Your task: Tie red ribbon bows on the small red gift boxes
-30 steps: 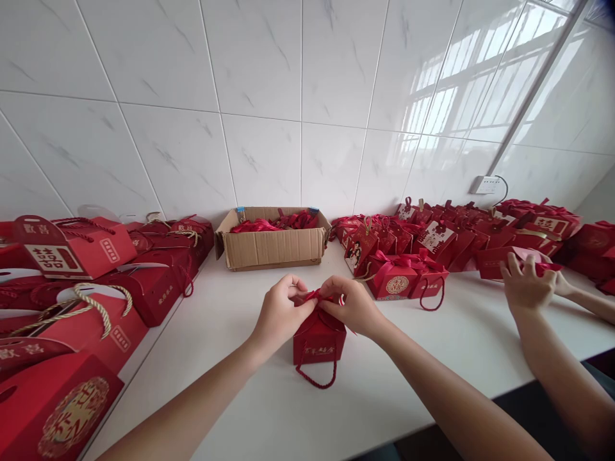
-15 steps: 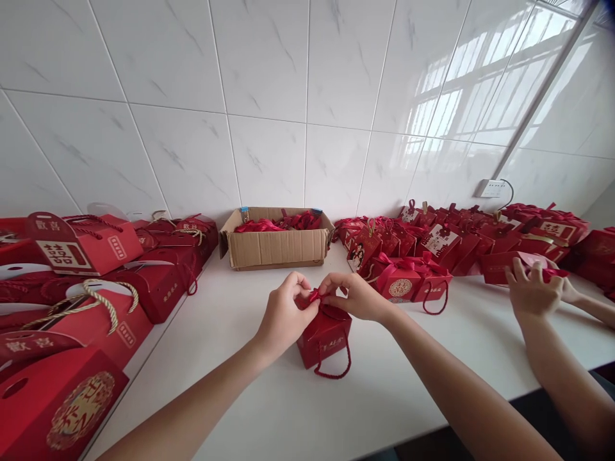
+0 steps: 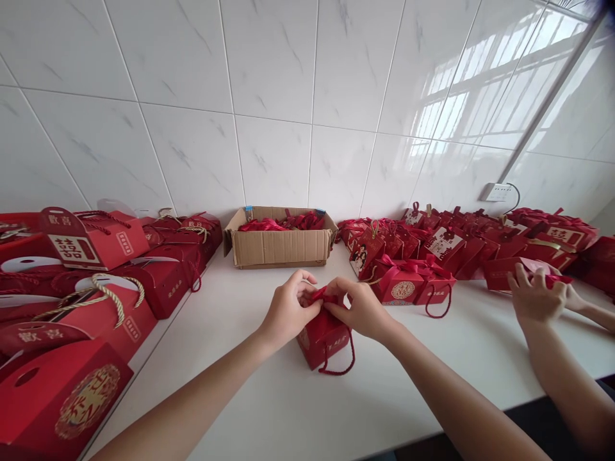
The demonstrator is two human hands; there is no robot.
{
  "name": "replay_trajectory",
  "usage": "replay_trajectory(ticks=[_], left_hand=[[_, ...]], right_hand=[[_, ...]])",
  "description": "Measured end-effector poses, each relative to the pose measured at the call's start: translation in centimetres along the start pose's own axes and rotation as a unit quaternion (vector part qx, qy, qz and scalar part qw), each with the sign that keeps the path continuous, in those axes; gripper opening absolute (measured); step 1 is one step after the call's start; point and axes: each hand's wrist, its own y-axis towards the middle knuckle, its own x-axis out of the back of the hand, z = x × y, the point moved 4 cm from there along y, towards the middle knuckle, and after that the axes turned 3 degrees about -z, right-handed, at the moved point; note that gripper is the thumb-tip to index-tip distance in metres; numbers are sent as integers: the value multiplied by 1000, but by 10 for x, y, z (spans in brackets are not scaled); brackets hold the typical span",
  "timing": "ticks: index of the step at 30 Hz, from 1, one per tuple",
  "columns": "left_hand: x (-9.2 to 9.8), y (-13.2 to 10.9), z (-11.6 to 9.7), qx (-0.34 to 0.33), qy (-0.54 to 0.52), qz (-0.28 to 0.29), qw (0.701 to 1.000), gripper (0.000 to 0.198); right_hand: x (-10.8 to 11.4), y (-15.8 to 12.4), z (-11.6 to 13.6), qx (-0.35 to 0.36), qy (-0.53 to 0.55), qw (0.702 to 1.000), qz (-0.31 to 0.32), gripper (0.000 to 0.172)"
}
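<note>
A small red gift box [image 3: 323,339] with a dark red cord handle [image 3: 339,371] stands on the white table in front of me. Above its top, my left hand [image 3: 292,308] pinches a red ribbon [image 3: 319,294] from the left. My right hand [image 3: 356,307] grips the same ribbon from the right, thumb against fingers. The fingertips of both hands meet close together over the box lid and hide most of the ribbon and its knot. Just right of my right hand sit red boxes with ribbon bows [image 3: 402,282].
Behind stands an open cardboard box [image 3: 281,248] of red ribbons. Red boxes [image 3: 166,282] are stacked along the left. Many small red boxes [image 3: 446,246] line the wall at right. Another person's hand [image 3: 537,294] holds a red box [image 3: 500,272] at the right.
My fingers have shifted on the ribbon, and more of it shows raised between them. The whole view has moved slightly. The other person's hand stays on its box.
</note>
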Motion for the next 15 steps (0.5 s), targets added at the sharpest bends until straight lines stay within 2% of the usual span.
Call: replay_trajectory(ticks=[8,11,15], left_hand=[[1,-1,-3,-16,49,21,998,26],[2,-2,-7,-37,85,21,995,23],[-1,-4,-8,-78,148,22,986,17]], right_hand=[[-11,-11,2,63,-88,990,-90,26],[-13,-13,3,49,-116,986,-106,27],[-15,-13,3,24,-114,989,-95,26]])
